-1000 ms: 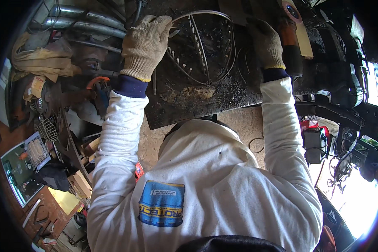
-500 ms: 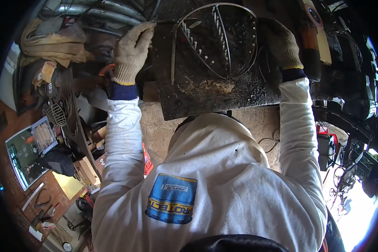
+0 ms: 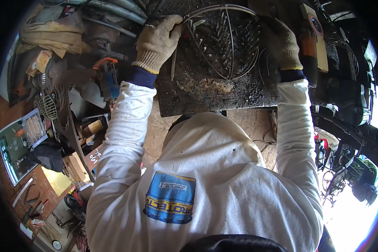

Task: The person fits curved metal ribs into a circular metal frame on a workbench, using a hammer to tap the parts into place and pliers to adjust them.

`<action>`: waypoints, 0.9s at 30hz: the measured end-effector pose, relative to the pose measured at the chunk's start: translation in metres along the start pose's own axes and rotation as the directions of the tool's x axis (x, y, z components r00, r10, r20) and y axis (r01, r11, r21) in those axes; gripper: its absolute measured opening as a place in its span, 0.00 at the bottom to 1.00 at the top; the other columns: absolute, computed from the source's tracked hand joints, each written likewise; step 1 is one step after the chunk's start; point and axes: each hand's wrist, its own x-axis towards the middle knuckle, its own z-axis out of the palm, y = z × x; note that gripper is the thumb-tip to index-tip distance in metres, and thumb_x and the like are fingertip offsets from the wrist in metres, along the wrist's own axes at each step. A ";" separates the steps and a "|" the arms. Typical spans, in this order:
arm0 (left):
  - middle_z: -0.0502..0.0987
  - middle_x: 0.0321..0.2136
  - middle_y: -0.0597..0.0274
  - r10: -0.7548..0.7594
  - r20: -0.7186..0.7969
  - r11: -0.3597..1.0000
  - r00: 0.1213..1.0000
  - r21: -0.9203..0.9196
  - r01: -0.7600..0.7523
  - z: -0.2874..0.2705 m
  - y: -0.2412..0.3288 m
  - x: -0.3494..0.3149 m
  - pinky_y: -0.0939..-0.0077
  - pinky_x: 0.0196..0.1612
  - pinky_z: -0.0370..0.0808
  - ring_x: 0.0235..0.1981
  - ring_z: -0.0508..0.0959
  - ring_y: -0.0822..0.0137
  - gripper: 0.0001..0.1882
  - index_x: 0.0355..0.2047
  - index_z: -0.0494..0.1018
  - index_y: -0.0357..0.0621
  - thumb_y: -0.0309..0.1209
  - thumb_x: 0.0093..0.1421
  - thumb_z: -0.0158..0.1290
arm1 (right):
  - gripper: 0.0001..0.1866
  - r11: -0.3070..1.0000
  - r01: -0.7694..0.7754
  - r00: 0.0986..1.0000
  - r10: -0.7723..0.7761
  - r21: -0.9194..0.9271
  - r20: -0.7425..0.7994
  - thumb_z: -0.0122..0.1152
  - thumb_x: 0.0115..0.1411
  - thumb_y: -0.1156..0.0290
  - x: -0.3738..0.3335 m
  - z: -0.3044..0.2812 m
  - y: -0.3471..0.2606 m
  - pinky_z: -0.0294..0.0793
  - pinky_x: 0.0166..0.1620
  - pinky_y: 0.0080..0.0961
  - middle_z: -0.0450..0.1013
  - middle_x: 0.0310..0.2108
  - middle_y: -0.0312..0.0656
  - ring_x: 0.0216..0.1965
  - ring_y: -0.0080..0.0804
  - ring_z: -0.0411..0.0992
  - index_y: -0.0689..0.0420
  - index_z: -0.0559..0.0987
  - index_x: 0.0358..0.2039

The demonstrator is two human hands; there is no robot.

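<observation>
A round metal hoop (image 3: 220,6) with bent rods inside it stands over a dark, dirty bench top (image 3: 185,98). My left hand (image 3: 158,44), in a beige knit glove, has its fingers closed at the hoop's upper left rim. At the upper right rim is my gloved right hand (image 3: 281,44); deep shadow hides its fingers, so its grip does not show. A narrow metal strip (image 3: 173,69) lies left of the hoop, partly behind my left hand. Small pale bits and dark grit are scattered on the bench beneath the rods.
An orange-and-black tool (image 3: 310,52) lies right of my right hand, beside a pale board (image 3: 322,54). Leftward are a hacksaw with an orange part (image 3: 105,63), a crumpled tan cloth (image 3: 50,35) and metal pipes (image 3: 109,8). A brown board (image 3: 46,189) holds tools at lower left.
My left hand has moved right, from beside the hoop to its rim. The hoop has shifted slightly, while my right hand stays about where it was.
</observation>
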 end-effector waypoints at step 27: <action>0.83 0.41 0.60 -0.029 0.691 0.838 0.723 -0.377 0.394 -0.006 0.041 0.128 0.75 0.47 0.75 0.42 0.78 0.69 0.27 0.53 0.80 0.38 0.50 0.68 0.59 | 0.19 0.912 -0.030 0.994 -0.017 -0.409 -0.111 0.57 0.65 0.50 -0.001 0.004 -0.036 0.77 0.55 0.44 0.81 0.48 0.46 0.52 0.51 0.78 0.41 0.85 0.50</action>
